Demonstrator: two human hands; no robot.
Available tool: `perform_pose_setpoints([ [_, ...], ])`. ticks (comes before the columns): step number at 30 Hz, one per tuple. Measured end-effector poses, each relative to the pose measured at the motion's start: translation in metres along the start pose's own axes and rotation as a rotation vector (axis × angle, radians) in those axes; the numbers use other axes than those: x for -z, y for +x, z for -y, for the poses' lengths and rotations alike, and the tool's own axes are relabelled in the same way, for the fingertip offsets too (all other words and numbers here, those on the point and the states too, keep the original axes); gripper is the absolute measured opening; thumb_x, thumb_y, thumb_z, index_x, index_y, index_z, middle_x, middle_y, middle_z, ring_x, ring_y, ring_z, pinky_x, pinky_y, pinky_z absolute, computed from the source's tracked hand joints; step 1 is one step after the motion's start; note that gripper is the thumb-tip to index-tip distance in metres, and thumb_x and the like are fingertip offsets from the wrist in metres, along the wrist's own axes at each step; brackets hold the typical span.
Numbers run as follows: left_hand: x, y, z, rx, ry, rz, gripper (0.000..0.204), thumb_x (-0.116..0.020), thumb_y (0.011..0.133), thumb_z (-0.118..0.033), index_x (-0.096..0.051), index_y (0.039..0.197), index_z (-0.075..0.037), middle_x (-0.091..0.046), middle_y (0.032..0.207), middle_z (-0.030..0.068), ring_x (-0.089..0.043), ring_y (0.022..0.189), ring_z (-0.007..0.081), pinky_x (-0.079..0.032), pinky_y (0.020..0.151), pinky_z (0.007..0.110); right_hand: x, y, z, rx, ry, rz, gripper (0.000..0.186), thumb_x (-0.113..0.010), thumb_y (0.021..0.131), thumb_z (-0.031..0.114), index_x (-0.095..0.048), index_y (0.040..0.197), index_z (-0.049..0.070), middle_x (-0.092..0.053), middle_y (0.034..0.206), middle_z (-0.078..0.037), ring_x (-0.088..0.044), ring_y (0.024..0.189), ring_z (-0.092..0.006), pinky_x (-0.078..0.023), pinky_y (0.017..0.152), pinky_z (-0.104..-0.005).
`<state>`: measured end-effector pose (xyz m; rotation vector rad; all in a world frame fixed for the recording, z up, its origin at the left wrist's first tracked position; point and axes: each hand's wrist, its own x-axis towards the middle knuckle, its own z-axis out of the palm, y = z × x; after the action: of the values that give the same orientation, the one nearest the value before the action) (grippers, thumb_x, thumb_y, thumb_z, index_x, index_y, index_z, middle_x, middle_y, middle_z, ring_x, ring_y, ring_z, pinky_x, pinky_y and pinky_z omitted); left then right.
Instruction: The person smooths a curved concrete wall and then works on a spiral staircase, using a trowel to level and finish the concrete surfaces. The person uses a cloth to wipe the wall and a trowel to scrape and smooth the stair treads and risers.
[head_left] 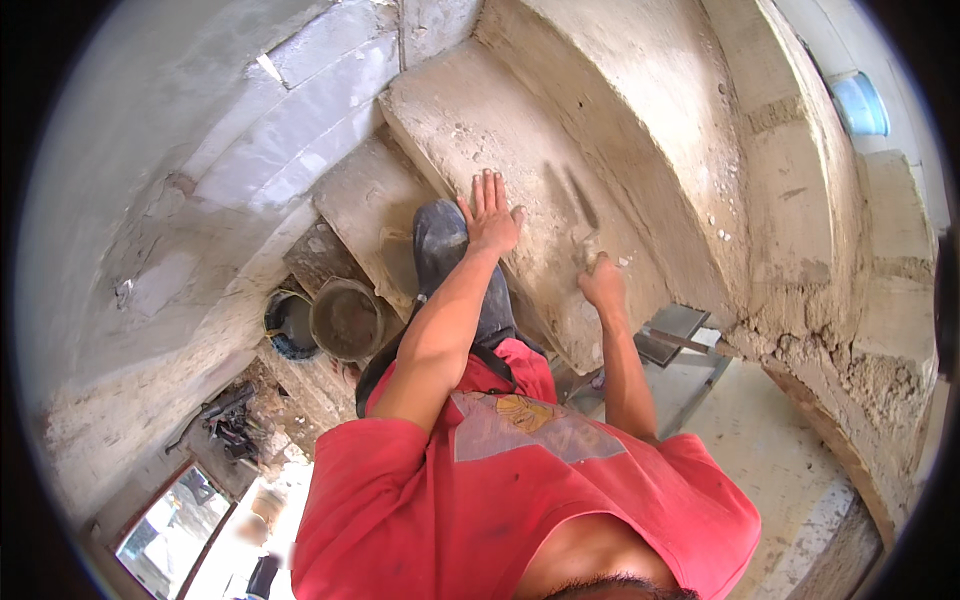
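Observation:
My left hand (490,215) lies with its fingers spread on the concrete stair step (450,90), just beyond my bent knee. In my right hand (602,282) is the handle of a trowel (583,205). Its slim dark blade points away from me over the same step and appears nearly edge-on. A shadow falls beside the blade, and I cannot tell whether the blade touches the surface. Small pale crumbs lie near my right fist.
Higher concrete steps (640,70) curve up to the right, with rough mortar (840,370) along their side. Two buckets (347,318) stand lower left beside a wall (290,110). A flat grey board (675,330) lies right of my forearm. A light blue bucket (860,103) is far right.

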<state>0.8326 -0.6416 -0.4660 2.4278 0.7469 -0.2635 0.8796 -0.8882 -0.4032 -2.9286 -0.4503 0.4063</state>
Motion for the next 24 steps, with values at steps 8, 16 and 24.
perform_pose_setpoints([
  [8, -0.003, 0.002, -0.004, 0.001, 0.020, -0.009, 0.090, -0.039, 0.111, -0.054, 0.007, 0.171, -0.005, 0.017, 0.179, 0.0131, 0.017, 0.164, 0.0341, 0.005, 0.130, 0.064, -0.006, -0.066, -0.027, -0.021, -0.077, 0.130, 0.043, -0.069, 0.085, 0.024, -0.062, 0.118, -0.004, -0.073, 0.103, -0.034, -0.073, 0.099, -0.0511, -0.058, 0.087, -0.0587],
  [16, -0.036, -0.049, -0.025, -0.230, 0.120, -0.067, 0.094, -0.042, 0.109, -0.057, -0.003, 0.169, 0.004, 0.003, 0.178, 0.0231, 0.007, 0.165, 0.0388, 0.003, 0.131, 0.062, -0.013, -0.094, -0.071, -0.370, 0.014, -0.104, 0.044, -0.071, 0.084, 0.021, -0.060, 0.119, -0.004, -0.073, 0.101, -0.035, -0.072, 0.099, -0.0513, -0.057, 0.088, -0.0589],
  [24, -0.044, -0.050, -0.027, -0.266, 0.111, -0.046, 0.096, -0.047, 0.107, -0.058, -0.004, 0.170, 0.002, 0.003, 0.179, 0.0212, 0.006, 0.166, 0.0349, 0.002, 0.132, 0.060, -0.012, -0.093, -0.057, -0.152, -0.034, -0.004, 0.044, -0.068, 0.084, 0.017, -0.060, 0.119, -0.007, -0.073, 0.099, -0.035, -0.072, 0.099, -0.0521, -0.058, 0.088, -0.0585],
])
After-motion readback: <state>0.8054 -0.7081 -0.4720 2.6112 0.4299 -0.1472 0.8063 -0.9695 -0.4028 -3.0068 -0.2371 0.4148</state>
